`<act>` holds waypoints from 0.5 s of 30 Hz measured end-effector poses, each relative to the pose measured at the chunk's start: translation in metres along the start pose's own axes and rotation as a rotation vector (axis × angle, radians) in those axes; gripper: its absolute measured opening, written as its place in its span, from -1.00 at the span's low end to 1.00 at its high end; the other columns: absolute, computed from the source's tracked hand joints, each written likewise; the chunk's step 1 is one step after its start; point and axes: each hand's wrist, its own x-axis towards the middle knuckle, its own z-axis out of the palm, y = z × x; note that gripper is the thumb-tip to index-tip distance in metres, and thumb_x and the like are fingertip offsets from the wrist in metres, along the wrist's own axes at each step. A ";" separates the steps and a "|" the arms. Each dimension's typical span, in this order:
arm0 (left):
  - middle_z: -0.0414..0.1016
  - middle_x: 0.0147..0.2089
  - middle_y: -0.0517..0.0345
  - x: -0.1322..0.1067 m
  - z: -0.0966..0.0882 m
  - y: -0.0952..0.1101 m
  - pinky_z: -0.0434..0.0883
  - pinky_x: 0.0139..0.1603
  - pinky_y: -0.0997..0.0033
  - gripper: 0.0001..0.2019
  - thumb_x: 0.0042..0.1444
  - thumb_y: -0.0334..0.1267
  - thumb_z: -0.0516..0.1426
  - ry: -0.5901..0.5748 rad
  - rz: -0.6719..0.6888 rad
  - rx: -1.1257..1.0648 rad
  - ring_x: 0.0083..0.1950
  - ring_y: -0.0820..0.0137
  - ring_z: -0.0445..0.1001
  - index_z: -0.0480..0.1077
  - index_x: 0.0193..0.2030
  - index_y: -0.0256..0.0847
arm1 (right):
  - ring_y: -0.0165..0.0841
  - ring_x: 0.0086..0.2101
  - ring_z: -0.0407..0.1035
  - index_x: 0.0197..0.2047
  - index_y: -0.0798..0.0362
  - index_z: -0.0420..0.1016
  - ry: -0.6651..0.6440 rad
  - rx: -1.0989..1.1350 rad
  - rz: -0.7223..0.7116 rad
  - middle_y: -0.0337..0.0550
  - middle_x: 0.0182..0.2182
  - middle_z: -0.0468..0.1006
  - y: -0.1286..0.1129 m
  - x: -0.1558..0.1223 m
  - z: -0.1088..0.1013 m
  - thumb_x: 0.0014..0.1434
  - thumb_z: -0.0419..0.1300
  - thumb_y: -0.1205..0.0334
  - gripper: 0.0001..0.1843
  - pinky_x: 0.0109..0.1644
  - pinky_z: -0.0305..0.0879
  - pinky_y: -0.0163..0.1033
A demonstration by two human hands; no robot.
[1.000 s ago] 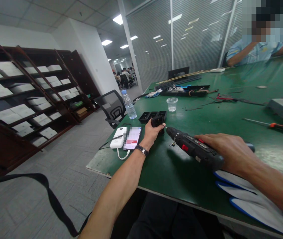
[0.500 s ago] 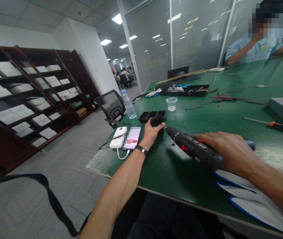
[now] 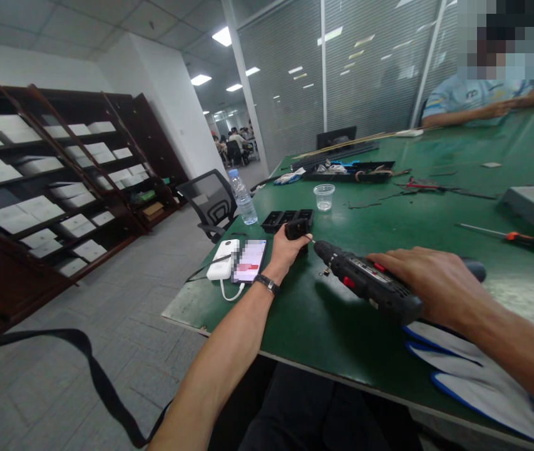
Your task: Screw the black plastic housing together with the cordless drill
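Observation:
My left hand (image 3: 288,250) is closed around a small black plastic part (image 3: 297,229) and holds it upright on the green table (image 3: 323,326). My right hand (image 3: 429,282) grips a black cordless screwdriver (image 3: 365,279) with red buttons. The tool lies nearly level, and its bit tip (image 3: 312,240) touches the side of the black part. A dark band sits on my left wrist.
Black trays (image 3: 288,217) lie just behind the part, with a plastic cup (image 3: 324,196) and a water bottle (image 3: 243,196) nearby. A phone (image 3: 250,260) and a white power bank (image 3: 222,259) rest at the left edge. White gloves (image 3: 473,369) lie under my right forearm. A red-handled screwdriver (image 3: 529,238) lies right. Another person sits far right.
My hands and the screwdriver stay almost still. The person across the table has lowered an arm from the head to the table.

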 end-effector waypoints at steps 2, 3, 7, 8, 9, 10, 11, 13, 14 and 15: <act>0.63 -0.08 0.04 0.000 0.000 0.001 0.47 0.10 0.22 -0.54 -0.15 -0.27 0.49 0.008 0.007 0.024 -0.07 0.29 0.55 0.54 -0.08 -0.24 | -0.09 -0.17 0.56 0.13 0.00 0.55 -0.005 -0.004 -0.007 0.02 -0.03 0.68 -0.001 0.001 -0.002 0.14 0.16 0.29 -0.53 -0.14 0.37 -0.04; 0.63 -0.07 0.03 -0.001 0.000 0.002 0.47 0.10 0.22 -0.54 -0.15 -0.27 0.49 0.009 0.011 0.032 -0.07 0.28 0.55 0.54 -0.07 -0.24 | -0.10 -0.17 0.56 0.13 0.00 0.55 -0.008 -0.003 -0.007 0.01 -0.05 0.68 -0.002 0.001 -0.003 0.14 0.17 0.27 -0.54 -0.13 0.37 -0.05; 0.64 -0.06 0.02 0.000 -0.001 0.003 0.47 0.12 0.21 -0.52 -0.17 -0.27 0.49 0.003 0.018 0.036 -0.06 0.27 0.56 0.54 -0.07 -0.23 | -0.12 -0.18 0.56 0.12 -0.04 0.55 -0.020 0.019 0.012 -0.06 -0.10 0.70 -0.005 0.002 -0.007 0.12 0.23 0.17 -0.53 -0.16 0.33 -0.11; 0.64 -0.06 0.02 0.000 -0.002 0.002 0.47 0.12 0.22 -0.52 -0.16 -0.26 0.49 0.004 0.017 0.034 -0.05 0.27 0.56 0.54 -0.06 -0.23 | -0.12 -0.18 0.57 0.12 -0.04 0.55 -0.027 0.028 0.020 -0.06 -0.09 0.70 -0.005 0.002 -0.007 0.12 0.24 0.15 -0.53 -0.17 0.32 -0.12; 0.64 -0.06 0.02 0.001 -0.002 0.002 0.47 0.12 0.22 -0.52 -0.16 -0.25 0.49 0.005 0.017 0.033 -0.05 0.26 0.56 0.54 -0.06 -0.24 | -0.12 -0.17 0.57 0.12 -0.04 0.55 -0.033 0.038 0.028 -0.05 -0.08 0.70 -0.006 0.002 -0.008 0.12 0.23 0.15 -0.52 -0.17 0.32 -0.13; 0.64 -0.06 0.02 0.001 -0.002 0.001 0.47 0.11 0.22 -0.52 -0.16 -0.24 0.49 0.006 0.018 0.029 -0.04 0.26 0.56 0.54 -0.06 -0.24 | -0.12 -0.16 0.57 0.12 -0.04 0.55 -0.039 0.050 0.036 -0.05 -0.07 0.70 -0.006 0.002 -0.009 0.12 0.23 0.15 -0.53 -0.17 0.32 -0.13; 0.64 -0.06 0.02 0.002 -0.002 0.000 0.48 0.10 0.23 -0.51 -0.15 -0.23 0.49 0.005 0.018 0.022 -0.03 0.26 0.56 0.54 -0.05 -0.24 | -0.13 -0.15 0.57 0.10 -0.05 0.56 -0.044 0.063 0.044 -0.06 -0.07 0.70 -0.006 0.002 -0.009 0.12 0.22 0.15 -0.54 -0.17 0.31 -0.14; 0.63 -0.05 0.03 0.002 -0.001 -0.001 0.49 0.07 0.25 -0.50 -0.15 -0.21 0.49 0.004 0.016 -0.003 -0.04 0.27 0.56 0.53 -0.05 -0.23 | -0.14 -0.14 0.58 0.07 -0.05 0.56 -0.055 0.088 0.058 -0.07 -0.07 0.70 -0.007 0.002 -0.010 0.13 0.21 0.17 -0.59 -0.17 0.31 -0.15; 0.63 -0.05 0.04 0.002 -0.001 -0.001 0.50 0.05 0.26 -0.49 -0.16 -0.19 0.50 0.006 0.008 -0.023 -0.05 0.28 0.55 0.52 -0.05 -0.23 | -0.14 -0.14 0.58 0.06 -0.05 0.56 -0.060 0.097 0.064 -0.08 -0.07 0.70 -0.008 0.002 -0.011 0.13 0.20 0.17 -0.59 -0.17 0.31 -0.16; 0.62 -0.05 0.05 0.001 0.000 -0.001 0.51 0.03 0.26 -0.47 -0.18 -0.19 0.50 0.008 -0.005 -0.045 -0.07 0.29 0.55 0.51 -0.05 -0.22 | -0.14 -0.13 0.58 0.07 -0.05 0.56 -0.065 0.105 0.068 -0.07 -0.06 0.70 -0.008 0.002 -0.011 0.13 0.20 0.17 -0.59 -0.17 0.30 -0.17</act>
